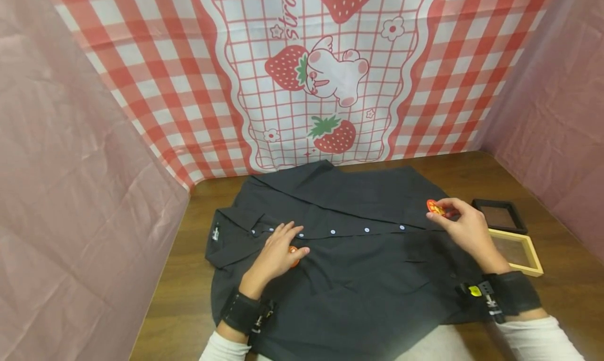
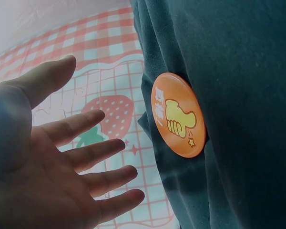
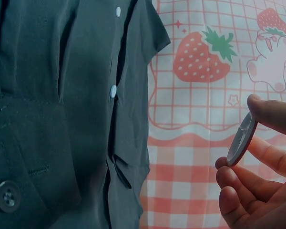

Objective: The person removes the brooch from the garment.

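A dark button-up shirt lies spread on the wooden table, its collar to the left. On it sits a round orange pin badge printed with a yellow thumbs-up. My left hand is over the shirt with fingers spread, holding nothing; it partly covers that badge in the head view. Between thumb and fingers, my right hand pinches a second round badge, red and yellow, above the shirt's right part. The right wrist view shows this badge nearly edge-on, its pale back visible.
To the right of the shirt lie a black frame and a pale yellow frame. A red checked strawberry cloth hangs behind the wooden table. Pink cloth walls stand on both sides.
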Demonstrator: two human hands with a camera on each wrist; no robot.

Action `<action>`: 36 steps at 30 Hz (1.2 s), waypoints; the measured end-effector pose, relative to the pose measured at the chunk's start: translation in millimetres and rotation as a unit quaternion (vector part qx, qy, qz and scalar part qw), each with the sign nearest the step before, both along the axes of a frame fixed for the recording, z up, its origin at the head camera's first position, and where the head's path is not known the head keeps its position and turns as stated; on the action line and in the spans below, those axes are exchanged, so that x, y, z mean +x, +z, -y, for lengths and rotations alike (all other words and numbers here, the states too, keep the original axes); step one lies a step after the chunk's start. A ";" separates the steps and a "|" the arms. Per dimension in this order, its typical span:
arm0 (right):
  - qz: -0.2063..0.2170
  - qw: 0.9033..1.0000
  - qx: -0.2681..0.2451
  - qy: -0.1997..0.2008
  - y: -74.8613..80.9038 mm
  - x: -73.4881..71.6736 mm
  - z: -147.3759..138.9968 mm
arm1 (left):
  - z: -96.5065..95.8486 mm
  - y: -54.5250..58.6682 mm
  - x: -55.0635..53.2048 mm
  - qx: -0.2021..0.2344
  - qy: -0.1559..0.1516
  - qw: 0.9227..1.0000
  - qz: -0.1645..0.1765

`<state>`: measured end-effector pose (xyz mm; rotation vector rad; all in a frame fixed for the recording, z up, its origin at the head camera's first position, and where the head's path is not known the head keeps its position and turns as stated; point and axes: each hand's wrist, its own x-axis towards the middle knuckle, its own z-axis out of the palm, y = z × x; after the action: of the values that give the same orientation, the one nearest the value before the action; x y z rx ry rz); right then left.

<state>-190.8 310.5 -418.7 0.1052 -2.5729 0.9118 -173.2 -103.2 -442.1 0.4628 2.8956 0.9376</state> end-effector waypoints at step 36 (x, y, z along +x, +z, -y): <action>0.021 0.999 -0.017 -0.043 -7.2 -3.9 -31.1 | -2.8 0.3 1.9 0.005 -0.001 1.000 0.013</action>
<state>-194.6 341.6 -425.9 -0.0357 -2.5783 0.9332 -171.3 -100.5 -441.8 0.4509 2.8688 0.9517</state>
